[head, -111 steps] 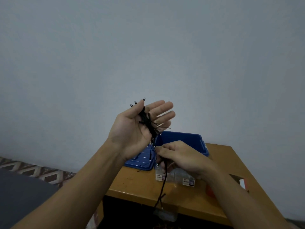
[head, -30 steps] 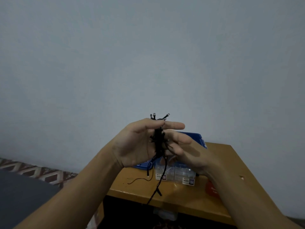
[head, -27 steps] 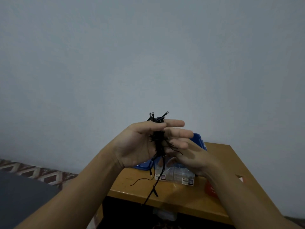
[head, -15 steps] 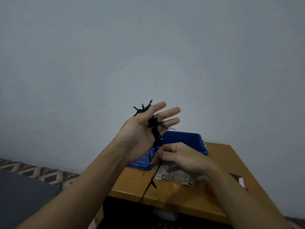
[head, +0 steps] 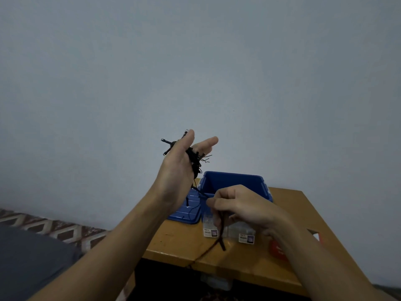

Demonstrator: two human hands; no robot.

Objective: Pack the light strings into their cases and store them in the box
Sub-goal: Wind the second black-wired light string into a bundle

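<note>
Since your hands met a second ago, your left hand [head: 175, 170] has risen, open-palmed, the light string [head: 193, 158] coiled round it; your right hand [head: 243, 205] (at its 5 o'clock) has dropped, pinching the tail for another wrap.

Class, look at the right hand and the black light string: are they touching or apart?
Touching. The head view shows the right hand pinching the light string, with a strand hanging down below the grip.
</note>
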